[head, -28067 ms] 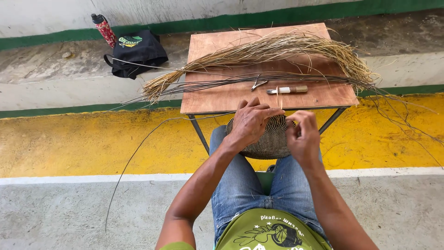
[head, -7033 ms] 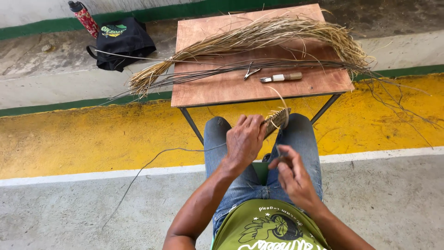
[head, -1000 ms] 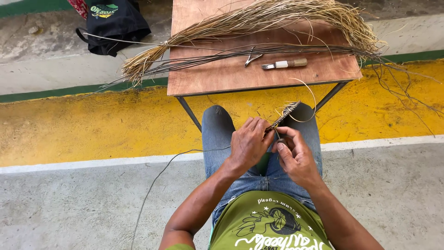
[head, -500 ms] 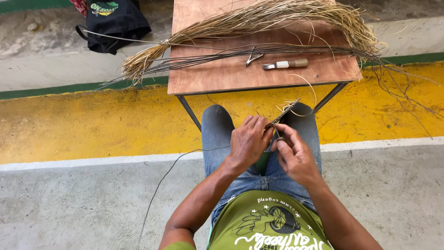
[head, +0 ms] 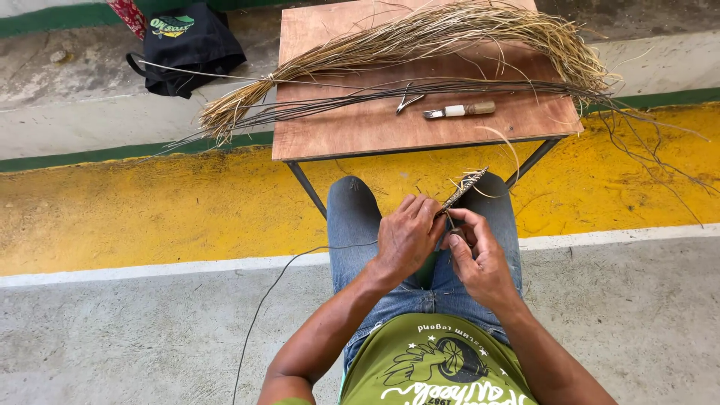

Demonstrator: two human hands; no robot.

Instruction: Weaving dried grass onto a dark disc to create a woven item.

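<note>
I sit with a small woven straw piece held edge-on above my knees. My left hand is closed around its near end, knuckles up. My right hand pinches a thin stem just below the piece, fingertips touching the left hand's fingers. Loose straw ends curl up from the weave toward the table. A long thin strand runs from my left hand down across the floor to the left.
A small wooden table stands in front of my knees with a bundle of dry straw, dark thin stems, a knife with a pale handle and a small metal tool. A black bag lies on the ledge.
Since 28 s ago the woven piece has turned from flat on my lap to edge-on between my hands. Over the last second my hands stay close together with only small finger shifts.
</note>
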